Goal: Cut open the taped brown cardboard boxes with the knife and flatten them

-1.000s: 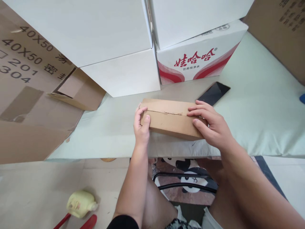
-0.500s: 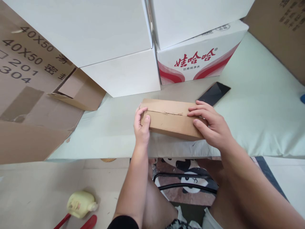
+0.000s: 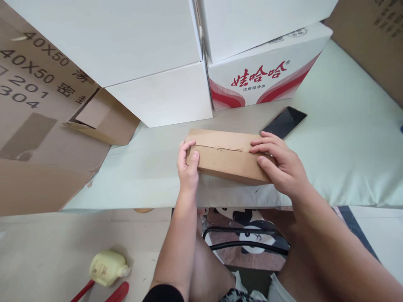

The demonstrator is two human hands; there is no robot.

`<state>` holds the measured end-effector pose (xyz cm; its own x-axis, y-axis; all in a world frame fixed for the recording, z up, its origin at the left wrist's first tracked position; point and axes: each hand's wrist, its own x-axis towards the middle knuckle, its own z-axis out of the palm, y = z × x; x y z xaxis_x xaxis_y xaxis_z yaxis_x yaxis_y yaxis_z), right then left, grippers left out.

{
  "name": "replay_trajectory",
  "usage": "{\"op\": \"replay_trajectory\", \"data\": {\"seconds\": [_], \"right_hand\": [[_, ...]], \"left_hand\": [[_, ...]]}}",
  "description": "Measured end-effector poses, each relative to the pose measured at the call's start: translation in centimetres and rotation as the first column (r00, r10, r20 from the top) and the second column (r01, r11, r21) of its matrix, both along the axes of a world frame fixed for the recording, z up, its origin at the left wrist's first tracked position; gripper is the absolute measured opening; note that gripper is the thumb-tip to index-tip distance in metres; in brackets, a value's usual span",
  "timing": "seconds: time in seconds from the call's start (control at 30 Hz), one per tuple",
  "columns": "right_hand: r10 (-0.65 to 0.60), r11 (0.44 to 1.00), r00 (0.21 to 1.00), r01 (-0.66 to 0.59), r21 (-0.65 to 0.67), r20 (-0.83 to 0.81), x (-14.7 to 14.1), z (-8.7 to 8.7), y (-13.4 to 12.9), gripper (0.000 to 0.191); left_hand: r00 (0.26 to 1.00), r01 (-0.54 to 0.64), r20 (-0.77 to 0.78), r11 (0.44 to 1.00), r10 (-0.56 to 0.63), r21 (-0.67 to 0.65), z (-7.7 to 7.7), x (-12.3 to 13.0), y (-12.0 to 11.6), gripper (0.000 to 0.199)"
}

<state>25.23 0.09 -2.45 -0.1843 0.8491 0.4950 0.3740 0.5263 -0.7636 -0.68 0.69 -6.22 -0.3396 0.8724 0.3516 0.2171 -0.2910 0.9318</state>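
A small brown cardboard box (image 3: pixel 228 161) lies near the front edge of the cloth-covered table (image 3: pixel 151 180). Its top flaps meet along a seam, slightly torn in the middle. My left hand (image 3: pixel 188 165) wraps round the box's left end, thumb on the near flap and fingers on the far side. At the right end, my right hand (image 3: pixel 281 163) grips the box, with its thumb on the near flap and its fingers on the far flap. Just behind my right fingers a dark smartphone (image 3: pixel 285 121) lies flat.
White cartons (image 3: pixel 157 98) are stacked at the back, beside a red-printed white carton (image 3: pixel 258 82). Big brown cartons stand at left (image 3: pixel 34 126) and right (image 3: pixel 371 46). On the floor are a pale yellow bottle (image 3: pixel 107 268), red handles (image 3: pixel 118 291) and a panda-patterned mat (image 3: pixel 255 239).
The view has shifted very slightly. Both hands keep the same hold on the box, and nothing else has visibly moved.
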Motion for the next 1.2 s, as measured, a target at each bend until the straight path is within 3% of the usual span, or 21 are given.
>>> {"op": "replay_trajectory", "data": {"seconds": [1.2], "right_hand": [[-0.031,0.999,0.998,0.031,-0.013,-0.049,-0.46,-0.22,-0.06,0.017]], "left_hand": [[0.997,-0.026,0.073,1.0,0.026,-0.006,0.12,0.41,0.01,0.041]]}}
